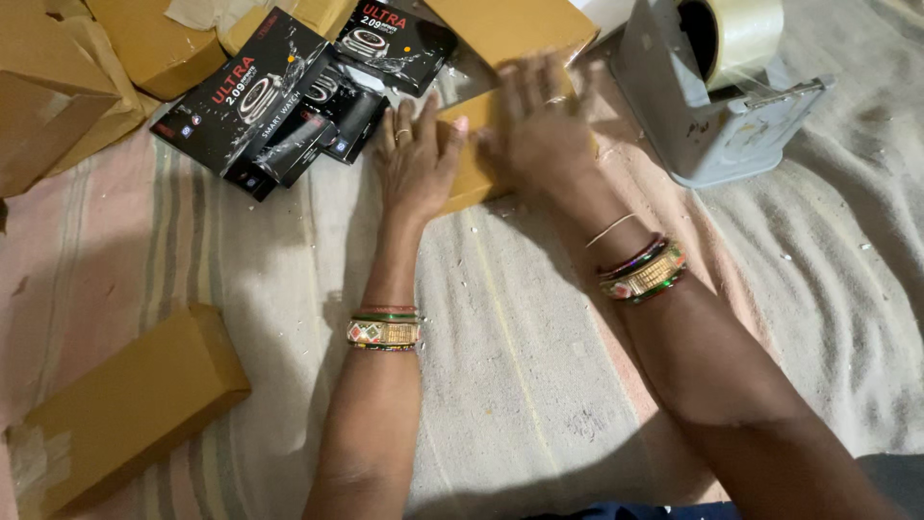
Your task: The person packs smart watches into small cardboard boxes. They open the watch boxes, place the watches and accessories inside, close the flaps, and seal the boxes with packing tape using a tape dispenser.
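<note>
Under both hands, on the striped cloth (520, 366), lies a brown paper-wrapped parcel (472, 159). The left hand (416, 159) rests flat on its near left edge, fingers spread and gripping nothing. The right hand (534, 125), blurred, lies open-palmed across its top. Banded bangles (383, 332) circle the left wrist, and more bangles (647, 272) the right. Just left of the parcel sit black printed boxes (289, 96); right of it stands a grey tape dispenser (717, 91). Another brown parcel (125, 409) lies well apart at lower left
</note>
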